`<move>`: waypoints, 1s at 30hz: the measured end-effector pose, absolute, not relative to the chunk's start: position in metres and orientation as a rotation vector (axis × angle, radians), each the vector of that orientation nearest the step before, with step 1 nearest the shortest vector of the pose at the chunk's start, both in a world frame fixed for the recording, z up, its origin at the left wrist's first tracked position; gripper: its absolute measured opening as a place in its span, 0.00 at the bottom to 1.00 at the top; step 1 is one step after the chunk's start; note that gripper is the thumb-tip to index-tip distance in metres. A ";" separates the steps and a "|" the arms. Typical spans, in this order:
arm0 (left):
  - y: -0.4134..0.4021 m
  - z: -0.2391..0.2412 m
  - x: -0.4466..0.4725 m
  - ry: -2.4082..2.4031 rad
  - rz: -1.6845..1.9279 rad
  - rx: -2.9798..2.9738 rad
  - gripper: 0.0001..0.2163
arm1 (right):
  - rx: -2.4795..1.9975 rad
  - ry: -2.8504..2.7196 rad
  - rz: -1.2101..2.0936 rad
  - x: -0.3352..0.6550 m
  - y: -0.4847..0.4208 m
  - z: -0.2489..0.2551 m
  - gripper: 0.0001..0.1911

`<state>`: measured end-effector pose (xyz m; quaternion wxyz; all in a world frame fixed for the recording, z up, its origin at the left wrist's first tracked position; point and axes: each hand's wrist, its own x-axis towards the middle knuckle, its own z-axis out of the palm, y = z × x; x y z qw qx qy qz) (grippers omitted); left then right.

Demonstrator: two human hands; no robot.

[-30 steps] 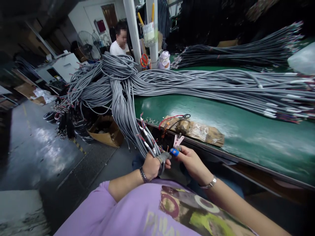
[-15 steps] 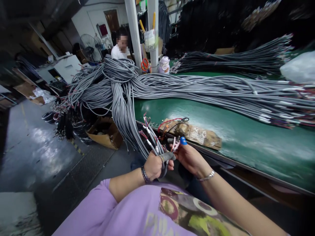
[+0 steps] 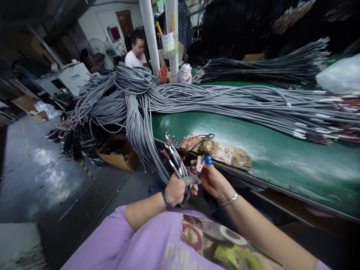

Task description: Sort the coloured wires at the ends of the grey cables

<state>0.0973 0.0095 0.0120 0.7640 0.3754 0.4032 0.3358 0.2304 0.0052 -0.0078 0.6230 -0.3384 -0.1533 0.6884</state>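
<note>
My left hand point(image 3: 176, 190) is closed round a bunch of grey cables point(image 3: 146, 131) that hang down off the end of the green table point(image 3: 253, 138). Their stripped ends with coloured wires point(image 3: 171, 150) stick up above my fist. My right hand point(image 3: 210, 179) is right beside it, pinching a small pink tool point(image 3: 199, 164) at the cable ends. A blue cap point(image 3: 208, 160) covers one fingertip, and a grey cover sits on my left thumb point(image 3: 192, 180).
A big heap of grey cables point(image 3: 225, 99) lies across the table, with a darker bundle point(image 3: 264, 65) behind. A brown taped block with red wire point(image 3: 219, 150) sits near the edge. A cardboard box point(image 3: 118, 150) stands on the floor. Another person point(image 3: 135, 50) sits at the back.
My right hand has turned and risen slightly, so the blue-capped finger now points up beside the pink tool. My left hand keeps its hold on the cables.
</note>
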 end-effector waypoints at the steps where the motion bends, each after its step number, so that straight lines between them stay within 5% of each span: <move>1: 0.008 0.013 0.096 0.870 0.738 0.815 0.20 | -0.771 -0.361 1.602 0.231 0.004 -0.008 0.25; 12: -0.004 0.019 0.089 0.871 0.890 0.814 0.18 | -0.856 -0.411 1.599 0.241 0.002 -0.003 0.14; 20: -0.003 0.020 0.100 0.913 0.913 0.824 0.18 | -0.778 -0.371 1.603 0.235 0.005 -0.008 0.21; 30: -0.002 0.017 0.105 0.960 0.876 0.859 0.20 | -0.752 -0.234 1.521 0.230 0.013 -0.012 0.14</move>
